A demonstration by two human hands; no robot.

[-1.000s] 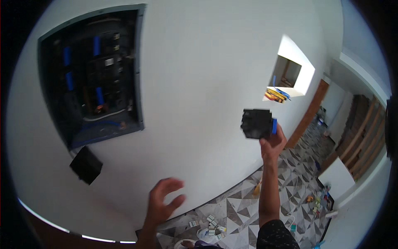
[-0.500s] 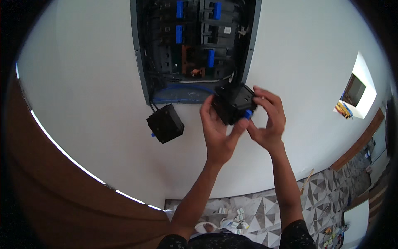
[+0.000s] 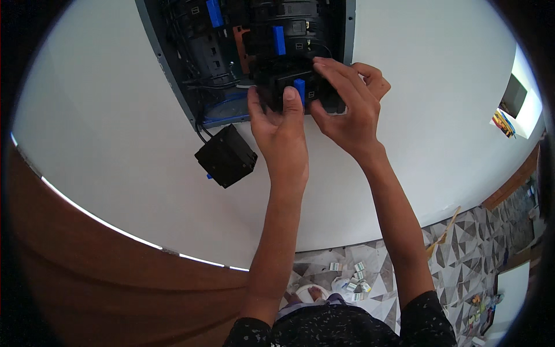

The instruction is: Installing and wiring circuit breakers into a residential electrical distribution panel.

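Note:
Both my hands hold a black circuit breaker with a blue toggle (image 3: 286, 72) at the lower part of a grey, wall-set breaker panel (image 3: 350, 29). My left hand (image 3: 281, 130) supports it from below and the left, its thumb on the front beside the toggle. Around the right end curl the fingers of my right hand (image 3: 354, 107), the thumb underneath. The breaker's back and any wires on it are hidden. Further up in the panel sit more black breakers with blue toggles (image 3: 278, 40). A second black breaker (image 3: 227, 156) dangles on black wires below the panel's lower left corner.
Blue and black wires (image 3: 228, 109) run along the panel's bottom. At the right, a wall opening (image 3: 513, 95) has coloured wires (image 3: 503, 123) sticking out. Small boxes (image 3: 358, 274) lie on the patterned floor. A brown surface (image 3: 115, 248) fills the lower left.
My hands have raised the breaker from below the panel into its lower part and turned it so its toggle faces me. The whole view has shifted, with the panel now higher and further left.

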